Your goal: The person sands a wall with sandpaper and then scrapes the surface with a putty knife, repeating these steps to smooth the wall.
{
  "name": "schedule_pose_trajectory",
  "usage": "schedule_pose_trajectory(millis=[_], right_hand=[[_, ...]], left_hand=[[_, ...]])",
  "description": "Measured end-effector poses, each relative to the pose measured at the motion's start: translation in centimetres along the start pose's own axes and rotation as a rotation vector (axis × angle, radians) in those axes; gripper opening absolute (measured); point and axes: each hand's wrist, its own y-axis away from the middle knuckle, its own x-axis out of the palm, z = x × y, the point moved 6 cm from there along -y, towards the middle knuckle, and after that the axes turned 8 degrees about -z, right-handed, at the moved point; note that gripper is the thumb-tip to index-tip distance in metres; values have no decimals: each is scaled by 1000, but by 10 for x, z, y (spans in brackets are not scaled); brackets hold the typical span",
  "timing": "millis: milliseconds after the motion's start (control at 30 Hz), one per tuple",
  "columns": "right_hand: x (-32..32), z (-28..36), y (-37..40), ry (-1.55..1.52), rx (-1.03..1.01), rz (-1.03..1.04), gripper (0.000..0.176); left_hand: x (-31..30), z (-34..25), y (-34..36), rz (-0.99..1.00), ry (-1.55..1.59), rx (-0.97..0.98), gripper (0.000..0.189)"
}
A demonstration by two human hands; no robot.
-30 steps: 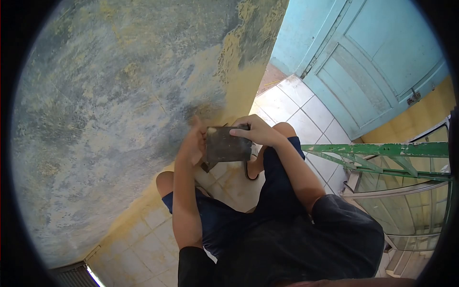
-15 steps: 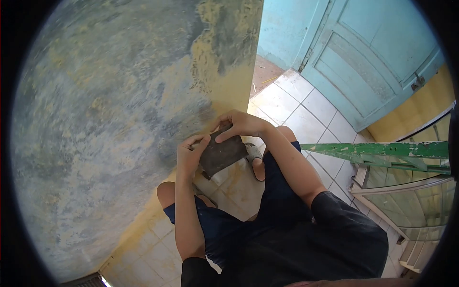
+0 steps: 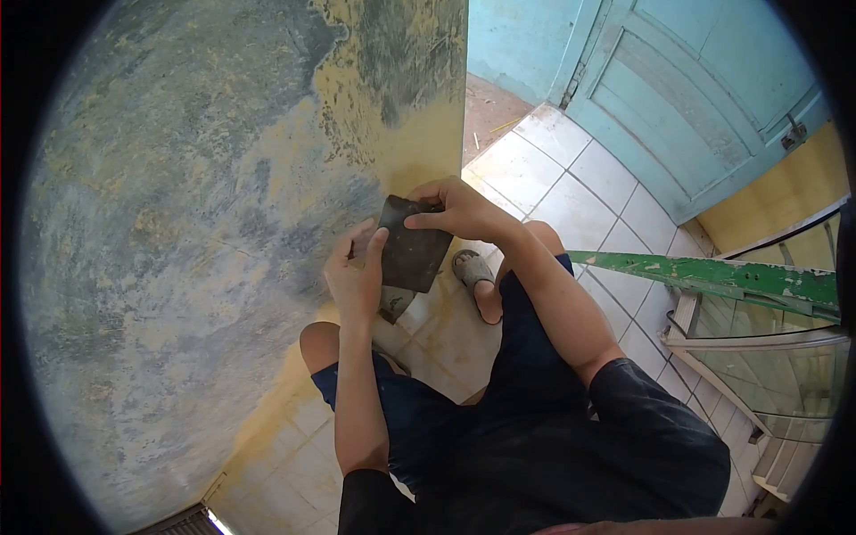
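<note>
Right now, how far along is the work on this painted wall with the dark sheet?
Looks partway. Done: most of the mottled blue-grey wall appears worn back, with yellow showing in patches. In hand: the left hand and right hand both grip the dark rectangular sheet in front of the wall's lower corner, seemingly adjusting it. Left: the solid yellow band near the corner looks less worked.
</note>
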Motion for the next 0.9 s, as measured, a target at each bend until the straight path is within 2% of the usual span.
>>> schedule_pose_trajectory(millis=[67, 133, 200, 267, 400, 467, 633, 800, 867, 900], right_hand=[[8, 7, 2, 137, -128, 46, 37], [14, 8, 3, 165, -126, 75, 38], [19, 11, 3, 196, -123, 100, 38], [20, 11, 1, 134, 27, 113, 42], [24, 9, -6, -19, -76, 13, 41], [27, 4, -9, -346, 20, 9, 37], [31, 5, -9, -374, 65, -39, 30], [32, 5, -12, -324, 46, -110, 25], [32, 5, -15, -364, 15, -133, 41], [35, 5, -14, -358, 16, -130, 41]], left_hand=[[5, 3, 1, 27, -3, 10, 23], [6, 9, 1, 57, -6, 25, 22], [4, 18, 0, 52, 111, -68, 22], [-1, 15, 1, -4, 132, -61, 20], [-13, 16, -2, -143, 290, -83, 16], [-17, 22, -4, -153, 351, -94, 16], [-22, 20, -4, -128, 427, -91, 17], [-28, 18, -1, -99, 322, -113, 22], [-30, 13, 0, -120, 319, -110, 23], [-31, 12, 0, -135, 310, -106, 24]])
